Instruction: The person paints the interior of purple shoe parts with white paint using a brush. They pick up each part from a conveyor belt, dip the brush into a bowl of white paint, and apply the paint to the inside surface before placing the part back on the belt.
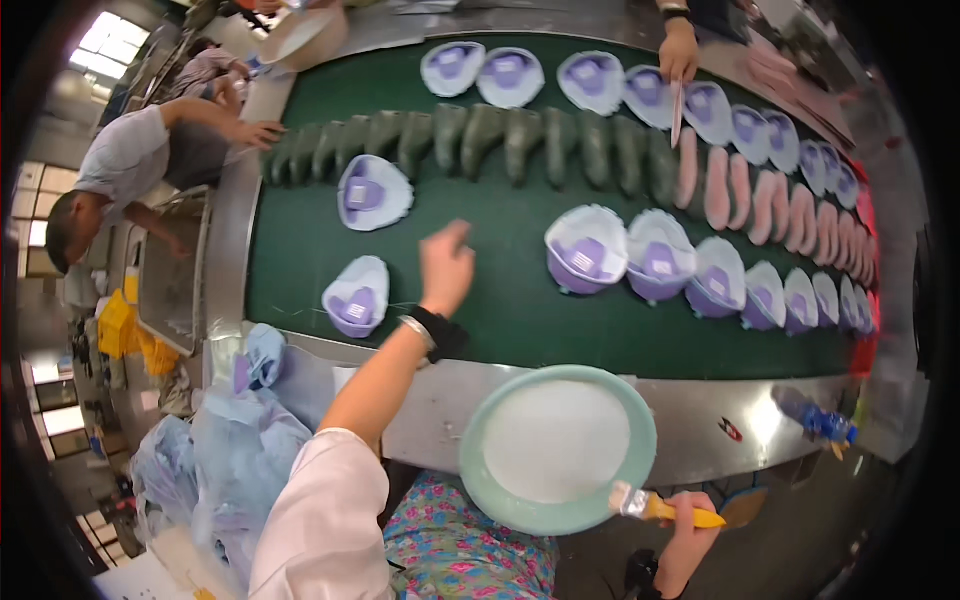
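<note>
My left hand (447, 268) hovers over the green belt (490, 315), with one finger stretched out and the others partly curled; nothing shows in it. Two purple shoe uppers with pale linings are nearest to it: one upper (374, 193) beyond on the left, another upper (356, 298) nearer. In my right hand (690, 525) is a paintbrush (672, 511) with a yellow handle. Its bristles are at the right rim of a pale green basin (640, 420) that holds white liquid (555, 440). More purple uppers (588, 250) stand along the belt's near side on the right.
Dark green foot-shaped moulds (485, 135) and pink insoles (718, 188) line the belt's middle. Across it, a co-worker's hand (679, 55) holds an insole. Another person (125, 150) stands at the left end. Bagged bluish pieces (235, 440) lie left; a bottle (820, 418) lies right.
</note>
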`<state>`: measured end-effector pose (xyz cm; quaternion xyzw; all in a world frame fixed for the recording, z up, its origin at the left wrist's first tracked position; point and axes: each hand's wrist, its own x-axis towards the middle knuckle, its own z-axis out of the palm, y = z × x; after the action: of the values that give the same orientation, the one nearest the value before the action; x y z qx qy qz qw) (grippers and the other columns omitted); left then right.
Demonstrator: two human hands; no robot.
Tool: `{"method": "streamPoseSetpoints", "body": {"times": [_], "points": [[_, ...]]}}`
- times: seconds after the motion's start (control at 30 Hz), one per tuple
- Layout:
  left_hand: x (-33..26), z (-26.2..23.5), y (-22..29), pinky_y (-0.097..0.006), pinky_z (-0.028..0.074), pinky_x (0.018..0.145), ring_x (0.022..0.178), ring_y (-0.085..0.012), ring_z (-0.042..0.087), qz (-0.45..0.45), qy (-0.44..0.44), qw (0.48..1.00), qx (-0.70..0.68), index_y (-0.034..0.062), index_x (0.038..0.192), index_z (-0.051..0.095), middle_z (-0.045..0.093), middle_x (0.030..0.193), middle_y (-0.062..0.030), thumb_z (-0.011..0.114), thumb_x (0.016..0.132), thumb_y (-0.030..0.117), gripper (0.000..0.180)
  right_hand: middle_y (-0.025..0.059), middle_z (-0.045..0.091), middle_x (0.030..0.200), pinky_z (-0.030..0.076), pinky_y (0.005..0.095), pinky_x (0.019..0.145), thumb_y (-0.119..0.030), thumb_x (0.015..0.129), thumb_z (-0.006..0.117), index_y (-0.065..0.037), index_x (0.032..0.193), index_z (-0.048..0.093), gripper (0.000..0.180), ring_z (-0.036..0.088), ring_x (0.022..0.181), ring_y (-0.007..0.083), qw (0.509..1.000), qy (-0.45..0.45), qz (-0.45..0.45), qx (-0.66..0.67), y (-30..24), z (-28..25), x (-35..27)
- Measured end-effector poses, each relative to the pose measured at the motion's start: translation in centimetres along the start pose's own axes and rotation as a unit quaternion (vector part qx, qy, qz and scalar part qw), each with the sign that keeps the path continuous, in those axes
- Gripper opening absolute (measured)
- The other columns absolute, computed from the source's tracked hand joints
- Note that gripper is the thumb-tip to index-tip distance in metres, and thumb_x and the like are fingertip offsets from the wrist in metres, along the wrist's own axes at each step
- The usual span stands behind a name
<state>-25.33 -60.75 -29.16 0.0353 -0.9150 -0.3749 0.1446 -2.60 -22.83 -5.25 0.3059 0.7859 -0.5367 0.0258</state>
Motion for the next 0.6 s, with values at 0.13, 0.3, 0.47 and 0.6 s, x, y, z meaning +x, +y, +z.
{"method": "streamPoseSetpoints", "body": {"times": [0.13,0.3,0.47,0.6], "points": [[7.3,-11.1,-9.9,-0.048,0.036,0.099,0.117,-0.0404,0.045,-0.221,0.207,0.93,0.209,0.0037,0.136,0.036,0.053,0.122,-0.0234,0.078,0.068,0.03,0.084,0.0091,0.057,0.083,0.039,0.0207,0.051,-0.011,0.094,0.05,0.002,0.076,0.053,0.023,0.051,0.063,0.0094,0.998,-0.032,-0.033,0.048,-0.9,1.9,0.3],[10.9,-12.4,-18.0,-0.034,0.051,0.077,0.094,-0.025,0.062,-0.334,-0.053,0.925,-0.175,0.0062,0.139,0.033,0.059,0.112,-0.0165,0.076,0.07,0.024,0.084,0.0087,0.058,0.088,0.038,0.019,0.049,-0.01,0.095,0.048,0.003,0.085,0.058,0.019,0.049,0.06,0.0063,0.996,-0.079,0.03,-0.011,-3.4,5.6,-0.4],[5.0,-12.1,-11.4,-0.028,0.049,0.068,0.078,-0.0154,0.058,-0.26,-0.013,0.903,-0.342,0.0042,0.119,0.045,0.058,0.095,-0.0056,0.066,0.072,0.006,0.051,0.0139,0.061,0.1,0.048,0.0294,0.072,-0.003,0.086,0.06,0.0,0.097,0.065,0.012,0.061,0.089,0.0221,0.981,-0.131,-0.081,-0.121,-6.3,9.6,-1.3],[-3.8,-12.2,9.9,-0.031,0.046,0.075,0.086,-0.0164,0.053,-0.172,-0.072,0.96,-0.211,0.0039,0.11,0.04,0.053,0.094,-0.0088,0.074,0.073,0.018,0.053,0.0124,0.059,0.104,0.048,0.0341,0.081,-0.008,0.076,0.073,-0.002,0.1,0.066,0.025,0.06,0.09,0.0302,0.962,-0.175,-0.177,-0.114,-10.5,13.4,-3.0]]}}
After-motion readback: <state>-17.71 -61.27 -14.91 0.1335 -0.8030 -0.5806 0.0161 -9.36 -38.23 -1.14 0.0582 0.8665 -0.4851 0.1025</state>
